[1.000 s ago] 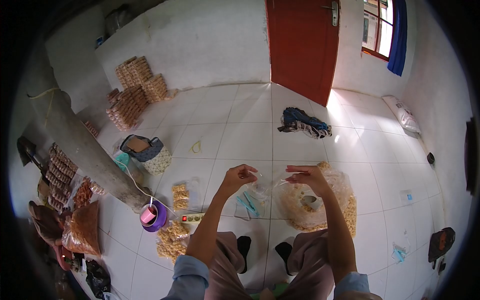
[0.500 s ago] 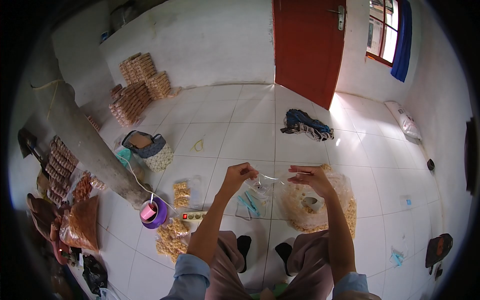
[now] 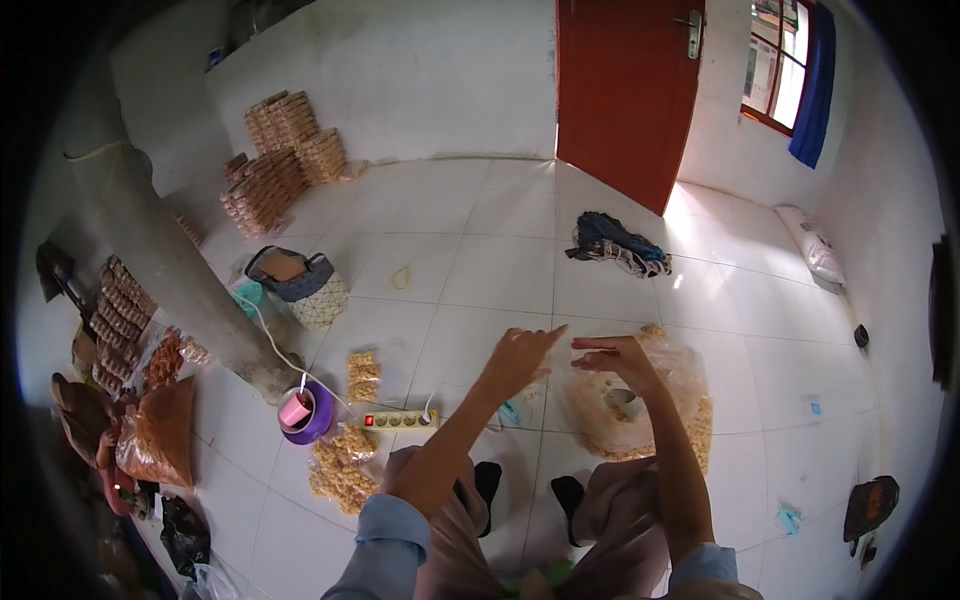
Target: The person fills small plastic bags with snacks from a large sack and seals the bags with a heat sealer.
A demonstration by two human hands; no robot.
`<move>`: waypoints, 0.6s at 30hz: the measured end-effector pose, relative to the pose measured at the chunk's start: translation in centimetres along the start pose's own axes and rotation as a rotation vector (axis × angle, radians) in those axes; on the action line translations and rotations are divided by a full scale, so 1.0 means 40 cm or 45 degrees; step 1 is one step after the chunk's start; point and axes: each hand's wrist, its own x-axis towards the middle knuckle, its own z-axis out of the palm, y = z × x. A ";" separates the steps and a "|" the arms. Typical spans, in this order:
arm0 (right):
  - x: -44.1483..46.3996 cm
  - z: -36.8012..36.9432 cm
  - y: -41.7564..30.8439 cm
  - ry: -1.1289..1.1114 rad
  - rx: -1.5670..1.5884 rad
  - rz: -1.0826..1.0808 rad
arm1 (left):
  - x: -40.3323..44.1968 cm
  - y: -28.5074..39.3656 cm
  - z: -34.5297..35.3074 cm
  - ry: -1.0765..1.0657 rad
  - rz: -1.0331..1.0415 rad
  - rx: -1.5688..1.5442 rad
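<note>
Passage for my left hand (image 3: pixel 518 362): floor tiles (image 3: pixel 490 270), upper centre. Obstacles: power strip (image 3: pixel 400 420), lower centre-left; my right hand (image 3: pixel 616 360) and plastic bag (image 3: pixel 680 388), right of centre.

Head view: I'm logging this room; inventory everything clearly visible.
Door: one, red, top right
Window: one, red-framed, top right
Curtain: one, blue, beside window
Sack: one, white, far right
Cloth bundle: one, mostly dark, near door
Stacked packets: many, brown, upper left
Pillar: one, grey, left
Tote: one, grey-cream, by pillar
Bowl: one, purple, by pillar
Cup: one, pink, in bowl
Power strip: one, cream, near bowl
Snack packs: several, yellow, near bowl
Filled bag: one, brownish, lower left
Snack pile: one, yellow, under clear plastic, right
Left hand: one, bare, centre
Right hand: one, bare, right of centre
Feet: two, black socks, bottom
</note>
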 end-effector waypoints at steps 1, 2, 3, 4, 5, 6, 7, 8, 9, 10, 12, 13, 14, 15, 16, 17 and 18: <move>-0.001 -0.006 -0.004 0.013 0.002 0.010 | 0.002 -0.024 0.007 -0.152 -0.118 -0.054; -0.005 -0.011 -0.009 0.026 0.001 0.007 | 0.002 -0.043 0.014 -0.153 -0.105 -0.056; -0.009 -0.015 -0.016 0.049 0.041 0.002 | 0.000 -0.065 0.022 -0.061 -0.091 0.062; -0.009 -0.017 -0.020 0.065 0.081 -0.003 | -0.005 -0.083 0.020 0.031 -0.082 0.182; -0.009 -0.023 -0.016 0.063 0.084 -0.005 | -0.013 -0.105 0.015 0.076 -0.091 0.109; -0.008 -0.033 -0.007 0.100 0.118 -0.009 | -0.017 -0.104 -0.004 0.074 -0.095 0.117; -0.006 -0.040 0.001 0.136 0.153 -0.012 | -0.023 -0.098 -0.026 0.052 -0.305 -0.264; -0.003 -0.043 0.010 0.127 0.160 -0.016 | -0.027 -0.096 -0.042 0.031 -0.512 -0.646; 0.000 -0.045 0.017 0.165 0.202 -0.009 | -0.032 -0.105 -0.029 0.033 -0.518 -0.636; 0.004 -0.045 0.021 0.204 0.244 -0.002 | -0.037 -0.115 -0.005 0.024 -0.591 -0.971; 0.004 -0.052 0.027 0.205 0.223 -0.029 | -0.035 -0.127 0.015 0.013 -0.661 -1.309; -0.001 -0.056 0.031 0.214 0.199 -0.052 | -0.025 -0.127 0.012 0.025 -0.822 -1.653; -0.003 -0.061 0.033 0.219 0.200 -0.048 | -0.016 -0.123 0.011 0.034 -0.981 -1.998; -0.002 -0.066 0.034 0.214 0.214 -0.056 | -0.011 -0.115 0.017 0.022 -0.981 -2.000; -0.003 -0.070 0.036 0.207 0.228 -0.062 | -0.009 -0.104 0.024 0.093 -0.822 -1.657; -0.006 -0.076 0.038 0.213 0.233 -0.058 | -0.008 -0.096 0.028 0.158 -0.660 -1.313; -0.011 -0.082 0.038 0.201 0.237 -0.081 | -0.002 -0.091 0.022 0.149 -0.661 -1.314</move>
